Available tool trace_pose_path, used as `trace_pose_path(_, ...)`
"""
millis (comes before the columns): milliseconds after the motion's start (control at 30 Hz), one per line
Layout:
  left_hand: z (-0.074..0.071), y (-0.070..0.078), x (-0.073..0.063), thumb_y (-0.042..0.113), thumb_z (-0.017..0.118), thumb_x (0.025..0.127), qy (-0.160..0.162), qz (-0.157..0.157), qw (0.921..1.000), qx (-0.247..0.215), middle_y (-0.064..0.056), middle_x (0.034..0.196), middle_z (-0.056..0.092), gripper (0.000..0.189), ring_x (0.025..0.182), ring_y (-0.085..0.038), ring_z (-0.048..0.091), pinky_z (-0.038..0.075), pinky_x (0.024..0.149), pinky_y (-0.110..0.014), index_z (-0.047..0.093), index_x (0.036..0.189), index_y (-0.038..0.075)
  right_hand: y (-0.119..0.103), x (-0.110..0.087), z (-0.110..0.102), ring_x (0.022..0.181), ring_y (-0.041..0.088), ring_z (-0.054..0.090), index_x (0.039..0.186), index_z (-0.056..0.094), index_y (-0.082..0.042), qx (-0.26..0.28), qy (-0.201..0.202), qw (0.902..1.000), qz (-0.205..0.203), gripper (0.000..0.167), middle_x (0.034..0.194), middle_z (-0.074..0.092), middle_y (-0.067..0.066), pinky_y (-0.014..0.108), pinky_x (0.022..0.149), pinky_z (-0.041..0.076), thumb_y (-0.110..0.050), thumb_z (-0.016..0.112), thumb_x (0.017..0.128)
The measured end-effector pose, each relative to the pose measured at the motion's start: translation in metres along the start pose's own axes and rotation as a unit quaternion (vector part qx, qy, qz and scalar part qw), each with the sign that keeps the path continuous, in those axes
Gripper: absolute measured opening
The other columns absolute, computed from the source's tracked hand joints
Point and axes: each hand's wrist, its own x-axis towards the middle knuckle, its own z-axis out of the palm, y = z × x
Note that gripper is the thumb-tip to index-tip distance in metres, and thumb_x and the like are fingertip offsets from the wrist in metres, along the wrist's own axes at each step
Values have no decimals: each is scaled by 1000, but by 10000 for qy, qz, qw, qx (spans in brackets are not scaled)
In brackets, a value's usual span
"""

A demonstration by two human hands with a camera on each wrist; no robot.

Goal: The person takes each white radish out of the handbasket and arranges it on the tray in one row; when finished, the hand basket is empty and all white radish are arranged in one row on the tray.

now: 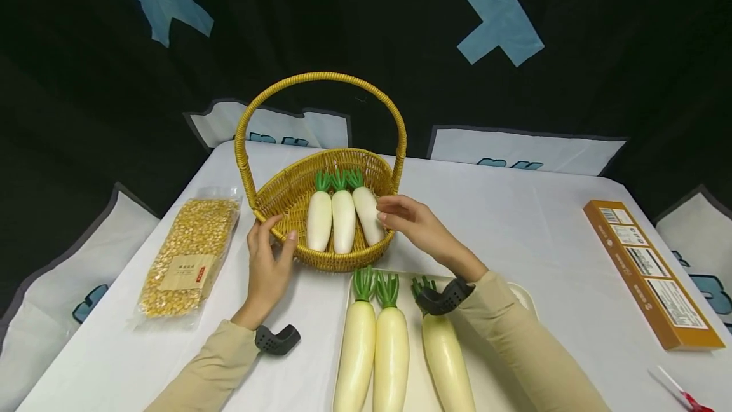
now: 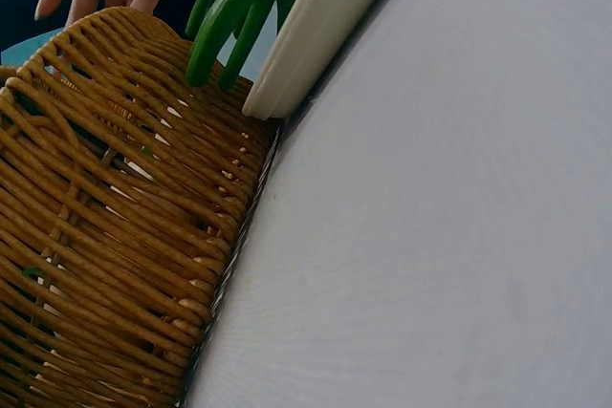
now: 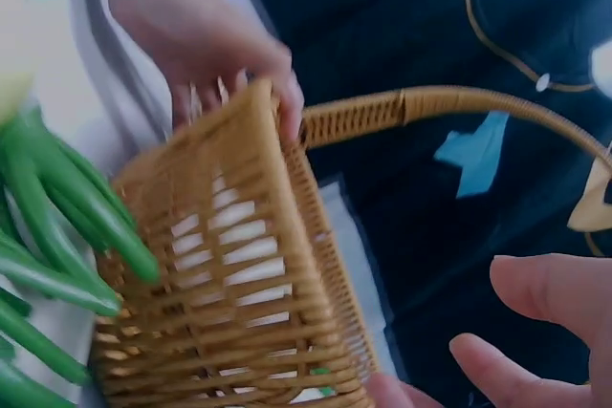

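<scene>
A yellow wicker basket [image 1: 328, 262] with a tall arched handle holds three white radishes with green tops, among them a left radish [image 1: 319, 221], a middle radish [image 1: 343, 224] and a right radish [image 1: 366, 212]. On the basket's near left rim my left hand [image 1: 269, 272] grips the wicker; the right wrist view shows this hand [image 3: 215, 35] with its fingers over the rim. My right hand [image 1: 420, 227] hovers at the right rim beside the right radish. Its thumb and fingers [image 3: 545, 284] are spread apart in the right wrist view, with nothing between them.
Larger radishes [image 1: 391, 355] lie on a cream tray [image 1: 492, 361] in front of the basket. To the left is a bag of yellow corn kernels [image 1: 189, 253]. An orange-brown box [image 1: 652, 272] and a red-and-white item [image 1: 683, 390] lie at the right on the white tablecloth [image 1: 503, 215].
</scene>
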Motion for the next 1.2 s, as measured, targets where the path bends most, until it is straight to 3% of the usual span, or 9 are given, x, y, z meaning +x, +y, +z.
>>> trace_pose_path(133, 0, 1, 0, 32, 50, 91, -5, -2, 10000, 24, -21, 144, 16, 45, 110, -35, 41, 35, 87, -43, 38, 131, 14, -4, 19, 2, 118, 26, 49, 131, 42, -4, 69, 163, 9994, 313, 47, 131, 48, 16, 37, 99, 40, -25, 53, 91)
trace_pose_path(333, 0, 2, 1, 31, 49, 91, 13, 26, 10000, 31, -21, 143, 17, 44, 106, -33, 42, 34, 85, -41, 38, 131, 15, -13, 45, 15, 117, 28, 48, 130, 46, -10, -314, 738, 9928, 893, 45, 129, 49, 14, 45, 97, 39, -32, 53, 90)
trace_pose_path(433, -1, 1, 2, 31, 50, 91, 33, 17, 10000, 33, -21, 143, 18, 44, 105, -32, 42, 34, 85, -40, 38, 131, 15, -16, 55, 25, 124, 29, 42, 129, 47, -11, -490, 956, 9884, 1076, 44, 134, 45, 12, 45, 101, 36, -31, 53, 90)
trace_pose_path(633, -1, 0, 1, 31, 50, 92, 12, -25, 10000, 36, -21, 143, 18, 44, 102, -32, 43, 33, 82, -36, 38, 131, 14, -17, 67, 42, 133, 28, 30, 137, 36, -13, -711, 1119, 9787, 1567, 60, 145, 33, 8, 45, 105, 30, -39, 56, 87)
trace_pose_path(833, 0, 1, 0, 31, 49, 92, -6, -11, 10000, 42, -22, 142, 18, 44, 98, -31, 43, 33, 80, -34, 38, 131, 14, -18, 69, 44, 135, 28, 26, 142, 24, -16, -508, 859, 9741, 2030, 75, 148, 25, 8, 47, 106, 28, -49, 56, 83)
trace_pose_path(1033, 0, 0, 1, 32, 49, 92, -14, 19, 10000, 33, -21, 142, 18, 45, 99, -31, 42, 32, 80, -34, 38, 131, 13, -18, 73, 40, 138, 28, 20, 144, 20, -12, -202, 481, 9723, 2279, 73, 150, 19, 7, 45, 109, 22, -43, 54, 87)
trace_pose_path(1200, 1, 0, 1, 32, 50, 92, -5, 26, 10000, 12, -22, 141, 19, 45, 99, -31, 42, 33, 81, -35, 38, 131, 13, -17, 74, 39, 137, 27, 21, 144, 18, -13, -177, 482, 9707, 2347, 69, 151, 17, 7, 43, 110, 22, -33, 54, 88)
